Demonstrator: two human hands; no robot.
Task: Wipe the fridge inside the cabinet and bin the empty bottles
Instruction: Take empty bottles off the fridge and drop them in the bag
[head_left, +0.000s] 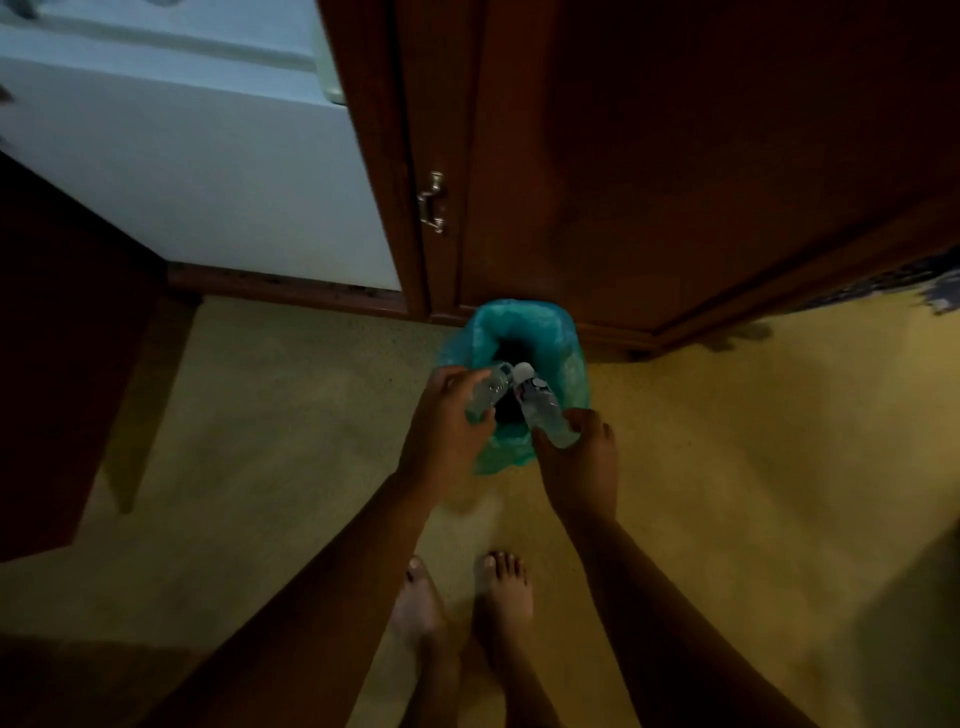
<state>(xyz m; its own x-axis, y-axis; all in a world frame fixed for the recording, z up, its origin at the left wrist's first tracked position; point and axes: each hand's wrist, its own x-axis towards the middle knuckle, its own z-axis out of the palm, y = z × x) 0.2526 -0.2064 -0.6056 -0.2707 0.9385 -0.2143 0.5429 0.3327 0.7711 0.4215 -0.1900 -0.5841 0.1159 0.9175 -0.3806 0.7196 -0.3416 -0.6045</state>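
Dull yellow flooring (753, 467) with a fine speckled grain runs up to a dark red-brown wooden cabinet (675, 156), whose smooth panelled door carries a small angular metal handle (432, 202). Beside it on the left, the flat white front of the fridge (182, 182) shows between the wood frames, and another dark wooden panel (62, 364) juts out at the left edge.

At the foot of the cabinet stands the bin (574, 374), lined with a thin, crinkled teal plastic bag folded over its rim around a dark round mouth.

The left hand (447, 421) curls its fingers round a clear plastic bottle (488, 387), gripping the body with the neck slanted towards the bin's opening. The right hand (582, 457) pinches the base end of a second clear bottle (540, 405), which has a white cap and a dark band of label; it is tilted too, cap towards the opening. Both bottles sit over the near rim of the bin, their cap ends close together above the dark mouth. Whether either touches the liner cannot be told.

Two bare feet (504, 597) stand on the floor below the forearms.
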